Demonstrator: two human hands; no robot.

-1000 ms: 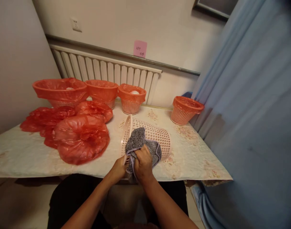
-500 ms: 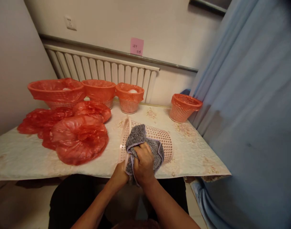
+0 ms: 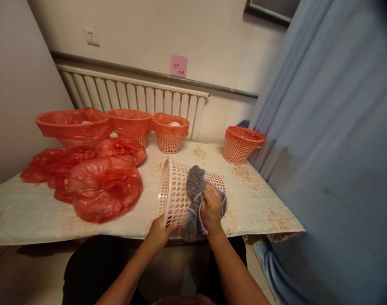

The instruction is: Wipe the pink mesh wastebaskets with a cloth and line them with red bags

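A pale pink plastic basket (image 3: 177, 190) with a lattice wall lies on its side on the table, its open mouth facing left. My left hand (image 3: 159, 234) is closed on the near part of its rim. Bunched in my right hand (image 3: 211, 208) is a grey cloth (image 3: 196, 182) with a purple edge, pressed against the basket's side toward its base. Part of the cloth hangs down over the near side of the basket. The fingertips of my right hand are partly hidden in the folds.
Crumpled red plastic bags (image 3: 104, 186) lie on the left of the table (image 3: 263, 212). Behind them stand red-lined baskets, a wide one (image 3: 73, 125), a middle one (image 3: 131, 123) and a smaller one (image 3: 170, 133). Another lined basket (image 3: 241, 146) stands by the blue curtain (image 3: 323, 169).
My right hand has slid the cloth rightward along the basket, from near the rim toward the base, uncovering the lattice by the rim. My left hand stays at the rim.
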